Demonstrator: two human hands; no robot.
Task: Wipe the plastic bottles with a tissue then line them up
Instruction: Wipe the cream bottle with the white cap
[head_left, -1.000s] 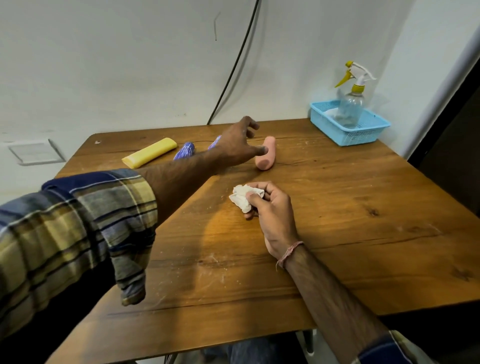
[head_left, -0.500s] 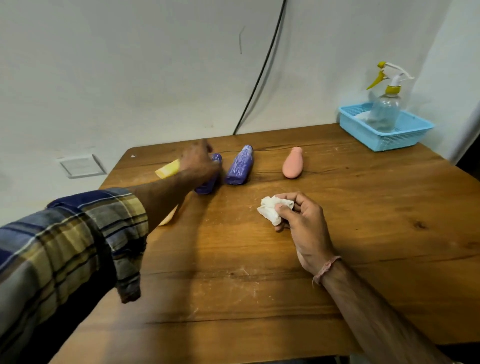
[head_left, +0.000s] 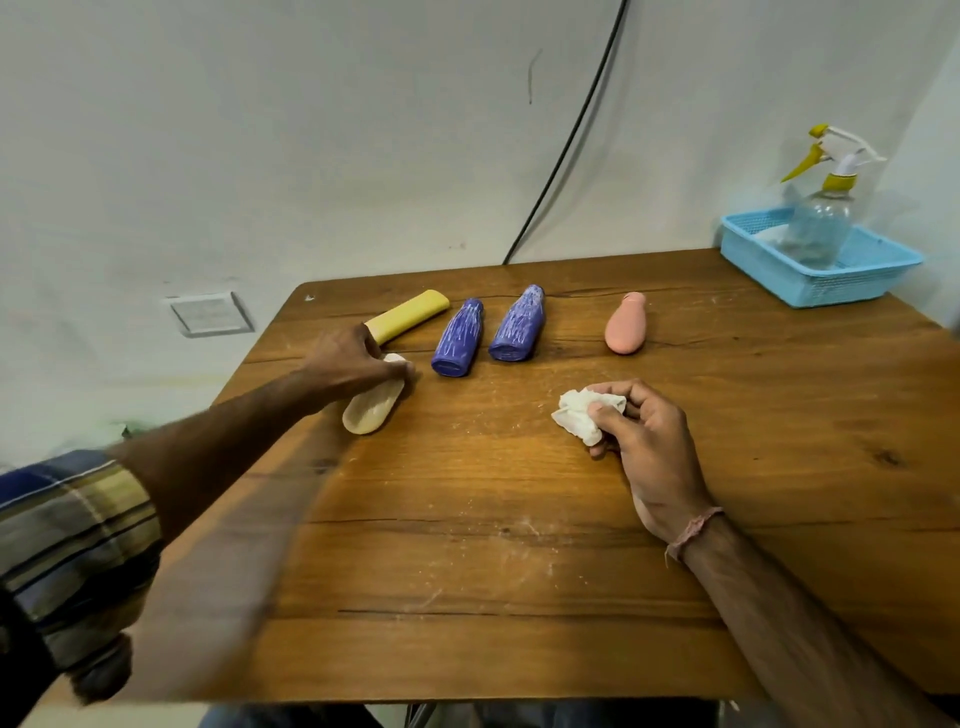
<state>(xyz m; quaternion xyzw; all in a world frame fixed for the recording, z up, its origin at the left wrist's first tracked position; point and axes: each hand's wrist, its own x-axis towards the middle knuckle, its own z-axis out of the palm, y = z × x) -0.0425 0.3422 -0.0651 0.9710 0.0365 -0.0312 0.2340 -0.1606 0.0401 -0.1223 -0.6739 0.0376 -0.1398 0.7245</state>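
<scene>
Several small plastic bottles lie on their sides on the wooden table (head_left: 519, 545). A yellow bottle (head_left: 410, 315) is at the far left, two purple bottles (head_left: 458, 338) (head_left: 518, 325) lie side by side in the middle, and a pink bottle (head_left: 626, 323) is to their right. A cream bottle (head_left: 374, 402) lies nearer, left of the purple ones. My left hand (head_left: 353, 364) covers its top end, fingers closed around it. My right hand (head_left: 641, 431) rests on the table, holding a crumpled white tissue (head_left: 582, 415).
A blue plastic basket (head_left: 831, 283) stands at the table's far right corner with a clear spray bottle (head_left: 823, 218) in it. A black cable (head_left: 566, 140) runs down the wall behind. A wall plate (head_left: 208, 313) is left of the table.
My left hand moved from the pink bottle leftward past the purple ones and now grips the cream bottle. The right hand with the tissue stayed put. The view shifted left.
</scene>
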